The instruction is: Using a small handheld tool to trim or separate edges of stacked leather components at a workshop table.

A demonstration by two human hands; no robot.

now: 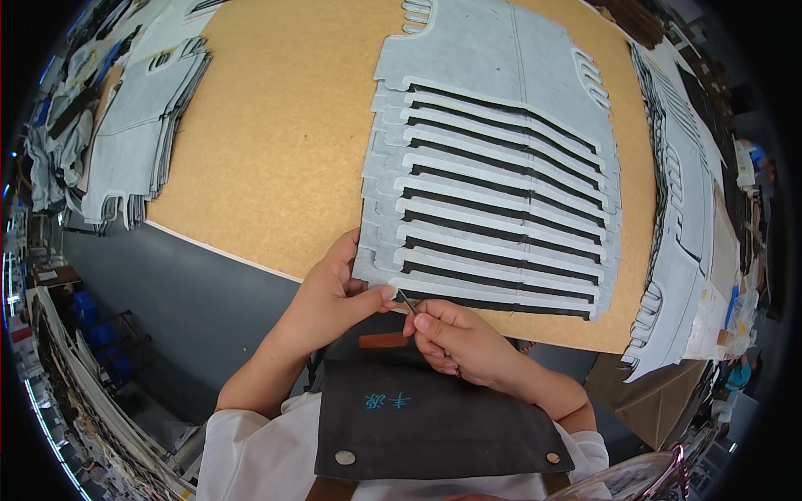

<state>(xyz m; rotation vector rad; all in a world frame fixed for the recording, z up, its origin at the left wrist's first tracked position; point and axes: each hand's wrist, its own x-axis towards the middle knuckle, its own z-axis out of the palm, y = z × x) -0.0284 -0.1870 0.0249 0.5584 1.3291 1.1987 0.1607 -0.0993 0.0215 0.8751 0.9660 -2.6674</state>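
Note:
Overlapping grey leather-like pieces (476,50) lie in a row of steps on the table, each strip bordered by a black band. My left hand (342,292) pinches the near-left corner of the nearest piece, thumb on top and the other fingers partly hidden under the edge. In my right hand (451,332), a thin dark pointed tool (407,302) is held between thumb and fingers, its tip close to my left thumb at that corner. Just below the tool is a reddish-brown flat bar (383,341); what supports it is unclear.
The tan tabletop (267,125) carries a stack of similar grey pieces (138,125) at the far left. More slotted grey pieces (681,225) run along the right side. A dark apron (434,417) covers my front. Blue items (88,313) stand below, at left.

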